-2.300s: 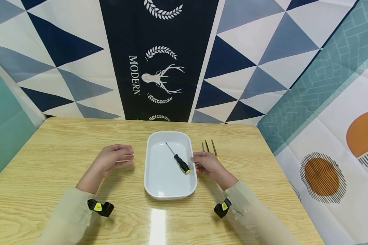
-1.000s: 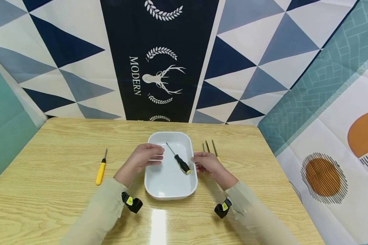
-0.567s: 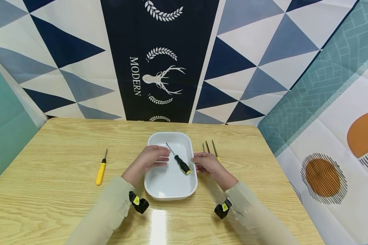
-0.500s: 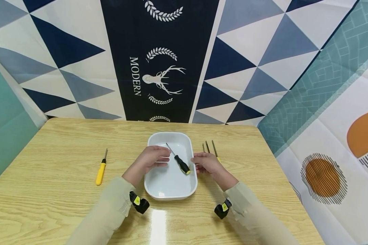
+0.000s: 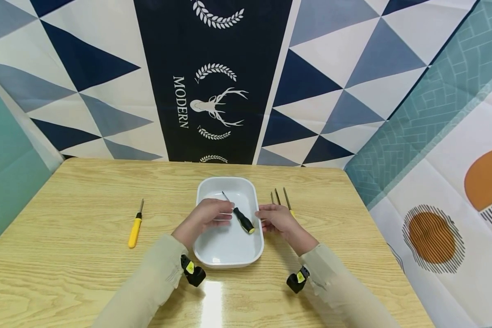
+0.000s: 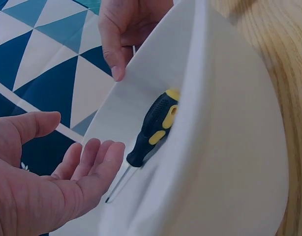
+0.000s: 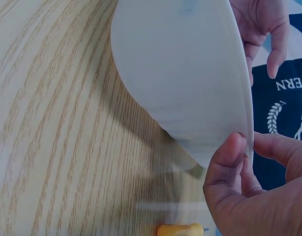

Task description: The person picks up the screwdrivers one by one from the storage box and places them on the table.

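A white rectangular dish [image 5: 225, 251] stands mid-table with a black-and-yellow screwdriver [image 5: 243, 220] lying slanted inside it. My left hand [image 5: 209, 213] reaches over the dish's left side, its fingertips close to where the screwdriver's shaft meets the handle. In the left wrist view, the thumb and fingers of this hand [image 6: 57, 172] are spread apart with nothing between them, and the screwdriver's handle [image 6: 152, 127] lies beyond the fingertips. My right hand [image 5: 278, 218] pinches the dish's right rim; in the right wrist view, its thumb [image 7: 228, 160] presses the outer wall [image 7: 185, 83].
A yellow-handled screwdriver [image 5: 135, 231] lies on the wooden table [image 5: 86, 205] at the left. Right of the dish, metal shafts of several tools [image 5: 286, 197] stick out behind the right hand, their handles mostly hidden. Patterned cloth [image 5: 311, 105] rises along the table's back edge.
My left hand has moved right from the table to over the dish, close to the black-and-yellow screwdriver. The yellow screwdriver came into view where that hand was. My right hand stays at the rim.
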### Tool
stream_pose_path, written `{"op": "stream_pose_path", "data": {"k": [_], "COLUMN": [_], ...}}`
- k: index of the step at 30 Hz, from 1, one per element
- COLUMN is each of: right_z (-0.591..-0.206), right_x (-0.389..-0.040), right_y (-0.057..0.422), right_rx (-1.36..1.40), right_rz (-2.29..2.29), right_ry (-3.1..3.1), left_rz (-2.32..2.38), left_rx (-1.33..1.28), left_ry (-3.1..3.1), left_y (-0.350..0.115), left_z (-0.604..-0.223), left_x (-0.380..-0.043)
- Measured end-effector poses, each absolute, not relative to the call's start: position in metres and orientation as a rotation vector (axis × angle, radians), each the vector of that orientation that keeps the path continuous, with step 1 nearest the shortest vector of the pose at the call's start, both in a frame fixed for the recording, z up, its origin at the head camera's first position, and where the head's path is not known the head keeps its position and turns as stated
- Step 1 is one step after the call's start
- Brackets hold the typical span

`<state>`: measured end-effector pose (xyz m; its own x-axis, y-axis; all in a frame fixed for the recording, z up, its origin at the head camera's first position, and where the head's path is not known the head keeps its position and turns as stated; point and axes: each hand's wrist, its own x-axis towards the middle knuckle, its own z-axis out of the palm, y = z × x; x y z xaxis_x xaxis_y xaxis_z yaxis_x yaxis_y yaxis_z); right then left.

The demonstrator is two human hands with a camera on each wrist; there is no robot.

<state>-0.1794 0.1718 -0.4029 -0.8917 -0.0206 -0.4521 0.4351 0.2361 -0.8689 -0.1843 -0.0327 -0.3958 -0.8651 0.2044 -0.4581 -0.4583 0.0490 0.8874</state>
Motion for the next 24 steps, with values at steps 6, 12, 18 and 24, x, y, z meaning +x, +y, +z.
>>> {"op": "stream_pose_path", "data": {"k": [6, 12, 18, 24], "right_z": [-0.403, -0.403, -0.403, -0.404], "right_x": [-0.179, -0.178, -0.178, -0.179], "right_y": [0.173, 0.172, 0.172, 0.172], "right_rx": [0.363, 0.348, 0.348, 0.350], "right_rz": [-1.698, -1.714, -1.728, -1.714], "right_ry": [2.143, 2.130, 2.128, 2.144], "left_rz": [1.862, 1.864, 1.897, 1.918], "left_rx": [-0.287, -0.370, -0.446, -0.481], "left_ry": [1.845, 1.805, 1.747, 1.709], "left_y": [-0.023, -0.015, -0.011, -0.010], "left_z": [-0.397, -0.401, -0.404, -0.406], "left_x": [-0.183, -0.185, -0.186, -0.186]}}
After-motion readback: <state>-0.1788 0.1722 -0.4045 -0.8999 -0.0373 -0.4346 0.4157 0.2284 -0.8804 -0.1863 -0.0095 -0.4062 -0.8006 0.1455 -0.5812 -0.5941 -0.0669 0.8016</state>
